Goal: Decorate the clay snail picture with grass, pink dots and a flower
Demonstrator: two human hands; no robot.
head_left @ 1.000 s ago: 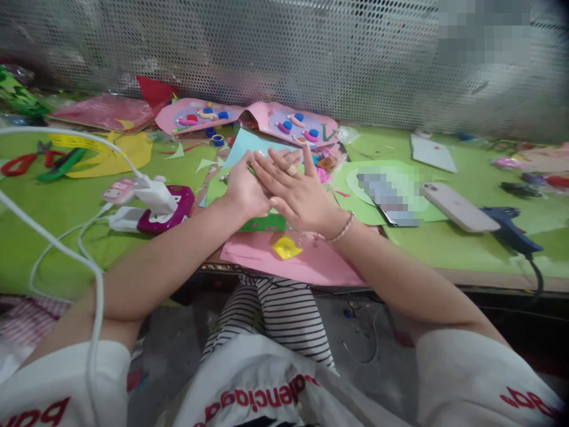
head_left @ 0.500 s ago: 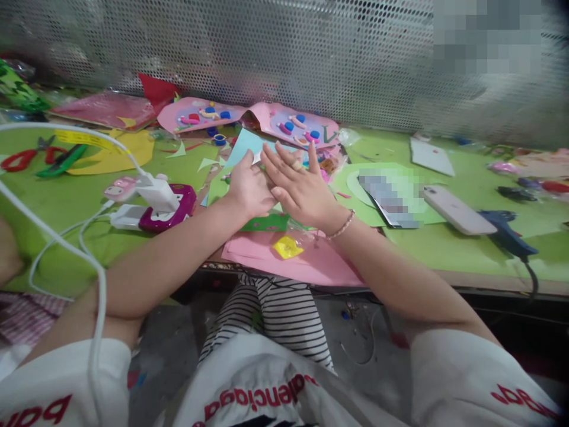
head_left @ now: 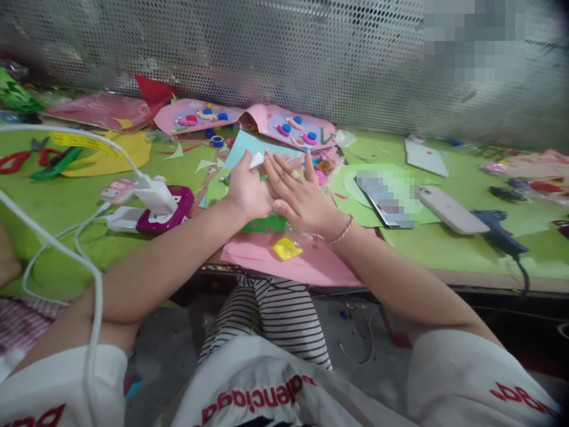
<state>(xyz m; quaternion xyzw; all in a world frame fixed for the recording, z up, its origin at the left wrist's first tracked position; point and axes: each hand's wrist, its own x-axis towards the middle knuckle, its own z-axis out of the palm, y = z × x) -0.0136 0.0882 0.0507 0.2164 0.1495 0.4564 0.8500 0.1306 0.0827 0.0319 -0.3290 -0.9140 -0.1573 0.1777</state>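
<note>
My left hand is palm up, thumb raised, over the cluttered middle of the table. Across its palm lies my right hand, palm down, its fingers stretched out flat. Whether anything sits between the two palms is hidden. Beneath and behind them are a light blue sheet and a green piece with pink spots. Nearer to me, a yellow lump in clear wrap rests on a pink sheet.
Pink cutouts with clay figures lean at the back. Left are a purple power socket, a white cable crossing my left arm, and red-handled pliers. To the right lie a dark-edged phone, a pale phone and a glue gun.
My right hand has slid slightly over the left palm, its fingers now lower and closer to the left thumb. The whole view has shifted a little; the table items stay put.
</note>
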